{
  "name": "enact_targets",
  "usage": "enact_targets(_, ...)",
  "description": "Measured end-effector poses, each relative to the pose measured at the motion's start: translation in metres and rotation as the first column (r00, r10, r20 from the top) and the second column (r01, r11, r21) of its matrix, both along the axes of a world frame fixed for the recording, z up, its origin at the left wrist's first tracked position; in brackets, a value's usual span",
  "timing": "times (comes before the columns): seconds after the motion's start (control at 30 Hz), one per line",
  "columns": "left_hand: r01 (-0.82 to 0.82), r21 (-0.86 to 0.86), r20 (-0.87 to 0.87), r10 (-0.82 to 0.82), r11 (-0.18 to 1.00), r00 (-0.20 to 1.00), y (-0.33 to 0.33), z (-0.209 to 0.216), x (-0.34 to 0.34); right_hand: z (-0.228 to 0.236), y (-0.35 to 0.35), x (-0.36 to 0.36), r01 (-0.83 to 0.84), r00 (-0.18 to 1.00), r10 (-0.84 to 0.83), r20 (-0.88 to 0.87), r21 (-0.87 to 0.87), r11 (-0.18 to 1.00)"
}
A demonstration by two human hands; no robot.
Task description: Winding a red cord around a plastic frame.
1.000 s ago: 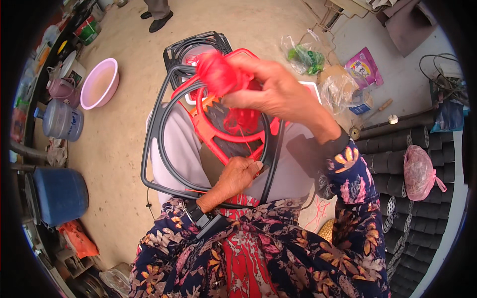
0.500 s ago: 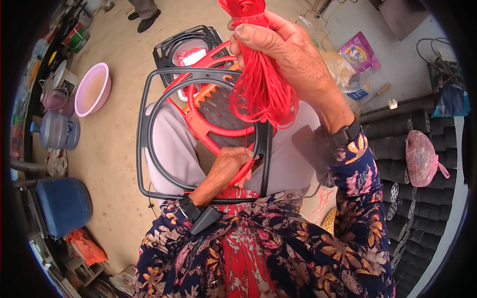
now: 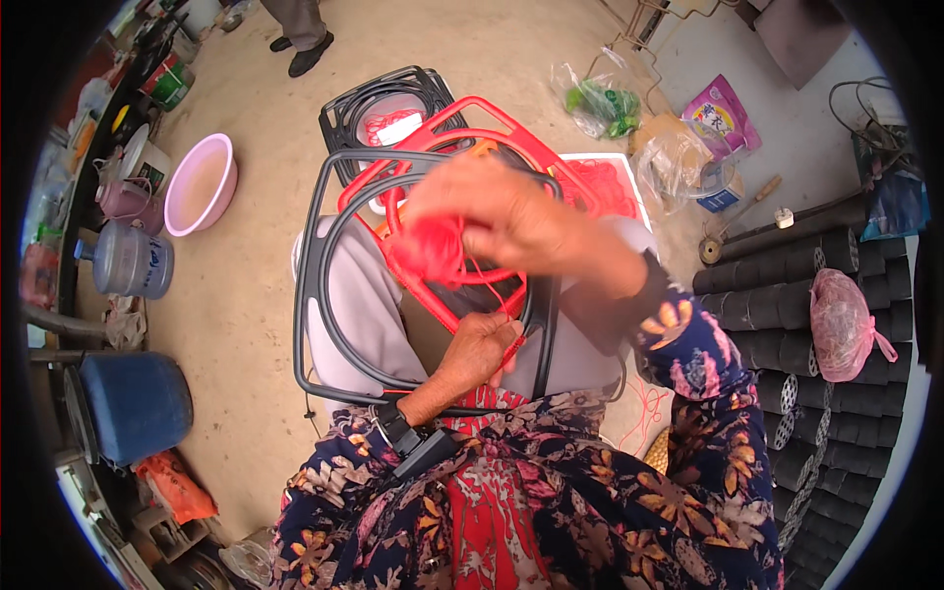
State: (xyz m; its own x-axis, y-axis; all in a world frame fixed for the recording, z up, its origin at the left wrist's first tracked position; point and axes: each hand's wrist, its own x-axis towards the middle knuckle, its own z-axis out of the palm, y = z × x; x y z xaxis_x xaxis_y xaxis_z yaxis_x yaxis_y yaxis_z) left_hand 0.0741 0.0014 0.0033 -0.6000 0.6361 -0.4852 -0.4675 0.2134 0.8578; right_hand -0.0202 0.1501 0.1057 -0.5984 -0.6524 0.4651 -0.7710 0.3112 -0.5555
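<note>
Across my lap lies a black plastic frame [image 3: 306,280] with a round ring inside its rounded outer edge. My left hand [image 3: 477,346] is closed on the near right part of that ring, where red cord [image 3: 516,346] is wound tightly around it. Above the ring, my right hand [image 3: 506,211] grips a looped bundle of red cord [image 3: 430,251], both smeared by motion. One strand runs from the bundle down to my left fingers. Under the black frame sits a red frame [image 3: 501,118], partly hidden by my right hand.
Ahead on the floor stand stacked black frames [image 3: 339,123] and a white box [image 3: 634,182] of red cord. A pink basin [image 3: 228,187], water jug [image 3: 133,258] and blue drum [image 3: 138,403] line the left. Black cylinders [image 3: 757,300] are piled at right; a person's shoes [image 3: 311,57] show far off.
My right hand has swung down and left with the cord bundle, from high on the right to over the ring. My left hand keeps its place on the ring.
</note>
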Motion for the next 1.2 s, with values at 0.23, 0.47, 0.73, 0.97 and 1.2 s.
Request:
enact_targets(0.23, -0.017, -0.07, -0.141, 0.007, 0.997, 0.99, 0.006, -0.001, 0.004, -0.102, 0.011, 0.034, 0.085, 0.996, -0.051, -0.079, 0.53, 0.844)
enact_targets(0.47, -0.012, -0.101, -0.175, -0.006, 0.995, 0.985, 0.01, -0.005, 0.005, -0.113, 0.02, 0.041, 0.045, 0.998, -0.06, 0.008, 0.558, 0.829)
enact_targets(0.73, -0.093, -0.053, -0.263, 0.076, 0.994, 0.962, -0.002, -0.006, -0.028, -0.044, 0.029, 0.041, 0.209, 0.963, -0.225, 0.15, 0.112, 0.971)
enact_targets(0.97, -0.074, -0.104, -0.245, 0.046, 0.992, 0.968, -0.002, -0.008, -0.058, -0.055, 0.022, 0.095, 0.362, 0.908, -0.419, 0.006, 0.493, 0.791)
enact_targets(1.2, -0.151, -0.132, -0.38, 0.09, 0.98, 0.921, 0.013, -0.024, -0.06, -0.085, -0.012, 0.109, 0.493, 0.71, -0.704, -0.004, 0.717, 0.493)
